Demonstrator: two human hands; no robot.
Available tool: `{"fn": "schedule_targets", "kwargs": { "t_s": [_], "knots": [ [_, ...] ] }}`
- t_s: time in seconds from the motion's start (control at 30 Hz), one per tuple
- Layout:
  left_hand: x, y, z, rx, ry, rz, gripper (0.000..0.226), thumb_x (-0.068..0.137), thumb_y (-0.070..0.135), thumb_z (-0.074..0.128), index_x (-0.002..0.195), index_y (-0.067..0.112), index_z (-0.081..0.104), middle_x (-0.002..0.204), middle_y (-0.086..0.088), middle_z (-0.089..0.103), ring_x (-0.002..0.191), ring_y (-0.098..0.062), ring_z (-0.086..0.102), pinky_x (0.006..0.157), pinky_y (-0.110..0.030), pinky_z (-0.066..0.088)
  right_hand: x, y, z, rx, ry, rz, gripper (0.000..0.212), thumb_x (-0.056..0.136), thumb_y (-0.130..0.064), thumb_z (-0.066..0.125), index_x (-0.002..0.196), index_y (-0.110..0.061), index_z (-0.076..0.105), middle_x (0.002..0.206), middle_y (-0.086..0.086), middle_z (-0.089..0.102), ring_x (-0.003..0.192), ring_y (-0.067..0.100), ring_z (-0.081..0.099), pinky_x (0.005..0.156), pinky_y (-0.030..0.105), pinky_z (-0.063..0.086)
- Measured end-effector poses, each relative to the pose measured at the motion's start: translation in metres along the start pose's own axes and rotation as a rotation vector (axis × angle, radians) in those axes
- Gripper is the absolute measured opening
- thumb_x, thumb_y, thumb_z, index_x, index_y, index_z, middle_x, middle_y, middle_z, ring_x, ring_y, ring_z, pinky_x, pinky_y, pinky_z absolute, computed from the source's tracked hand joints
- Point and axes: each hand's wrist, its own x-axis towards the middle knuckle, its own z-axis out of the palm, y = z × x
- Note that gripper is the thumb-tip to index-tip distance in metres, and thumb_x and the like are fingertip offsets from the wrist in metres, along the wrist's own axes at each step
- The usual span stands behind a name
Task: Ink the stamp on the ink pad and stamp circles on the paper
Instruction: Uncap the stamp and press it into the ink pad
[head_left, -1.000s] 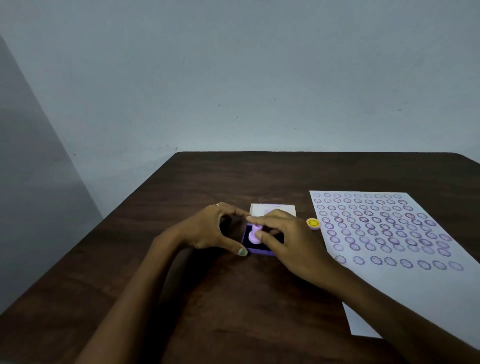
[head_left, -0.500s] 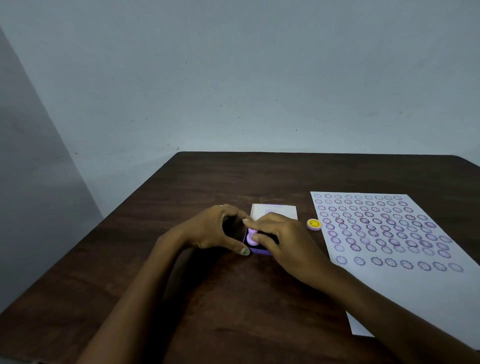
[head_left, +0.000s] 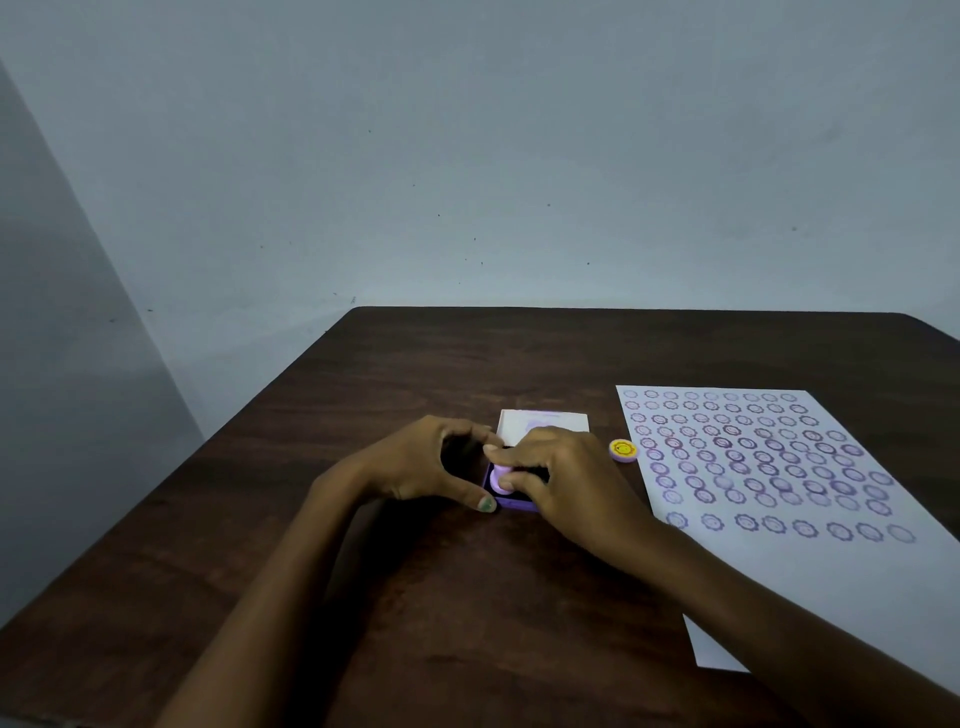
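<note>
Stamp down on the pad, smudges waiting on the way back

Pressed into the purple ink pad (head_left: 511, 501) near the middle of the dark table (head_left: 415, 374): a small lilac stamp (head_left: 500, 479), pinched between thumb and fingertips of the right hand (head_left: 563, 480). Braced against the pad's left edge by the left hand (head_left: 434, 462), thumb and forefinger spread in an open curve around that side, gripping nothing. Open white lid (head_left: 543, 426) just behind the pad; a small yellow cap (head_left: 622, 450) between pad and paper (head_left: 810, 566), apart from both.

Sheet already dense with purple circles (head_left: 748, 457), only the near strip left bare. Likely trouble from here:

- Too much pressure on the pad: flooded face, blotted rings instead of clean ones
- Tilted lift: pad dragged along, hence the steadying left hand
- Low carry over the printed rows: wet prints smeared by wrist or forearm
- Careless landing: overlap with the last row, or rocking and a doubled outline
- Unpinned paper: likely to slide under a sideways push
</note>
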Motion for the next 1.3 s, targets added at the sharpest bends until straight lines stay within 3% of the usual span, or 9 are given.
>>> {"fn": "schedule_targets", "kwargs": {
  "t_s": [0.2,0.3,0.43,0.6,0.73,0.87,0.97,1.17,1.3],
  "knots": [
    [0.001,-0.001,0.000,0.017,-0.003,-0.004,0.056,0.064,0.026,0.086,0.115,0.029,0.064,0.118,0.016,0.065,0.109,0.003,0.058,0.099,-0.022,0.044,0.005,0.001,-0.001,0.006,-0.006,0.022,0.029,0.081,-0.011,0.064,0.110,-0.016,0.067,0.102,0.005,0.072,0.094,0.014,0.063,0.078,0.013,0.041],
    [0.001,0.000,0.000,0.015,0.005,0.000,0.055,0.064,0.024,0.086,0.115,0.028,0.065,0.117,0.016,0.066,0.109,0.004,0.058,0.099,-0.021,0.044,0.002,0.001,0.002,-0.061,-0.018,-0.058,0.029,0.081,-0.013,0.061,0.109,-0.016,0.068,0.095,0.010,0.071,0.090,0.021,0.062,0.078,0.023,0.042],
    [0.000,0.000,0.001,0.017,0.002,-0.009,0.055,0.064,0.026,0.086,0.115,0.030,0.064,0.117,0.018,0.065,0.108,0.006,0.057,0.097,-0.019,0.043,0.004,0.003,-0.001,0.058,0.026,0.050,0.029,0.078,-0.010,0.067,0.107,-0.017,0.069,0.099,0.005,0.072,0.089,0.012,0.064,0.077,0.011,0.042],
    [-0.001,0.000,0.002,0.002,0.005,0.001,0.054,0.063,0.024,0.086,0.113,0.029,0.065,0.117,0.015,0.066,0.110,0.003,0.058,0.099,-0.021,0.043,-0.001,0.002,0.005,-0.002,0.031,-0.034,0.028,0.078,-0.011,0.067,0.106,-0.017,0.070,0.087,0.010,0.072,0.088,0.023,0.060,0.082,0.037,0.046],
    [-0.001,0.001,0.002,0.006,0.005,-0.001,0.053,0.064,0.024,0.086,0.112,0.028,0.065,0.115,0.015,0.067,0.107,0.004,0.058,0.097,-0.019,0.044,0.000,0.007,0.006,-0.026,0.098,0.027,0.028,0.075,-0.020,0.070,0.103,-0.027,0.071,0.087,-0.004,0.073,0.094,0.017,0.047,0.084,0.035,0.029],
    [-0.002,0.001,0.003,-0.001,0.014,-0.012,0.055,0.063,0.023,0.087,0.114,0.029,0.065,0.117,0.015,0.066,0.110,0.004,0.058,0.100,-0.021,0.043,-0.004,0.009,0.011,-0.177,0.112,-0.102,0.028,0.076,-0.024,0.061,0.102,-0.026,0.070,0.079,-0.005,0.074,0.087,0.017,0.046,0.073,0.035,0.029],
    [-0.002,0.001,0.003,-0.002,0.009,-0.003,0.054,0.062,0.025,0.087,0.112,0.029,0.066,0.116,0.016,0.067,0.109,0.003,0.058,0.100,-0.022,0.044,-0.004,0.008,0.009,-0.095,0.119,-0.025,0.027,0.078,-0.024,0.063,0.105,-0.027,0.069,0.085,-0.005,0.074,0.088,0.011,0.041,0.075,0.032,0.023],
    [-0.001,-0.001,0.002,-0.008,-0.006,-0.016,0.054,0.065,0.022,0.086,0.114,0.029,0.064,0.118,0.017,0.064,0.107,0.011,0.055,0.084,0.001,0.039,-0.003,0.008,0.006,-0.123,0.125,-0.023,0.028,0.077,-0.026,0.065,0.104,-0.030,0.069,0.075,-0.015,0.068,0.085,0.011,0.043,0.075,0.033,0.026],
    [0.000,-0.002,0.002,-0.007,-0.001,-0.016,0.054,0.065,0.021,0.086,0.114,0.028,0.064,0.117,0.015,0.065,0.106,0.008,0.057,0.086,-0.002,0.041,-0.004,0.009,0.007,-0.165,0.127,-0.055,0.027,0.077,-0.026,0.065,0.104,-0.031,0.069,0.080,-0.011,0.072,0.085,0.015,0.047,0.074,0.033,0.029]
  ]
}}
